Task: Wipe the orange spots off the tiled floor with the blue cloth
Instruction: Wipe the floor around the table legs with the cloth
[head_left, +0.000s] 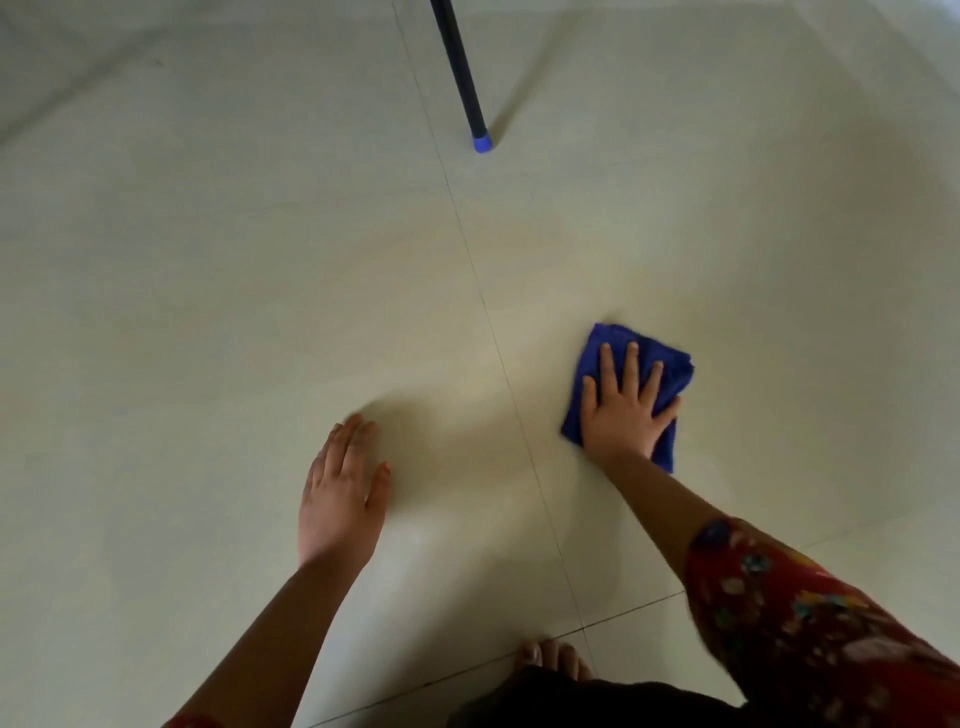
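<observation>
The right hand (623, 410) lies flat, fingers spread, pressing the folded cloth (675, 371) onto the floor (260, 260) just right of the long grout line (498, 353). The left hand (340, 493) rests open and flat left of that line, likely as a brace. No orange spots show; any left may be under the cloth. Best to rub in short overlapping strokes with the palm's weight, then lift and check.

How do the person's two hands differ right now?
The right hand presses on the blue cloth; the left hand seems to rest on bare floor. The right hand's fingers are spread, the left hand's held together. Both lie flat, palms down.
</observation>
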